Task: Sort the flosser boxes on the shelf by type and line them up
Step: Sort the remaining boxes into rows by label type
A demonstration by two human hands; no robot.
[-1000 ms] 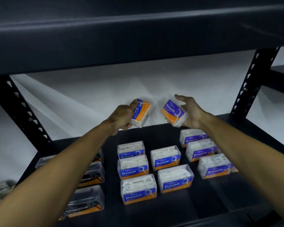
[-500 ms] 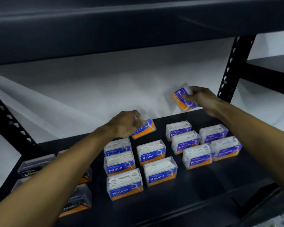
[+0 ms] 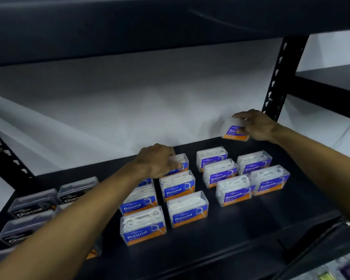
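Watching from beside the rack, I see the right hand (image 3: 257, 126) pinching a Smooth box (image 3: 233, 131) by its top, held tilted just above the shelf (image 3: 251, 229) at about one o'clock from the Smooth group (image 3: 240, 174), close to the back sheet (image 3: 129, 110). The left hand (image 3: 156, 164) is curled over a Round box (image 3: 179, 162) at the twelve o'clock end of the Round column (image 3: 180, 199); whether those fingers are clamped on it or merely pressing it down, I cannot quite tell, since the hand hides most of it. Charcoal boxes (image 3: 34, 205) sit well apart at nine o'clock, partly under the left forearm. The risks look plain enough: the held box is gripped only at its upper edge, so it could swing or slip and land askew, or knock the rear Smooth boxes out of line as it comes down. The left forearm passes low over the Round and Charcoal boxes, so dragging it back carelessly could sweep them crooked. Setting both boxes at once also splits attention, inviting a skewed row.
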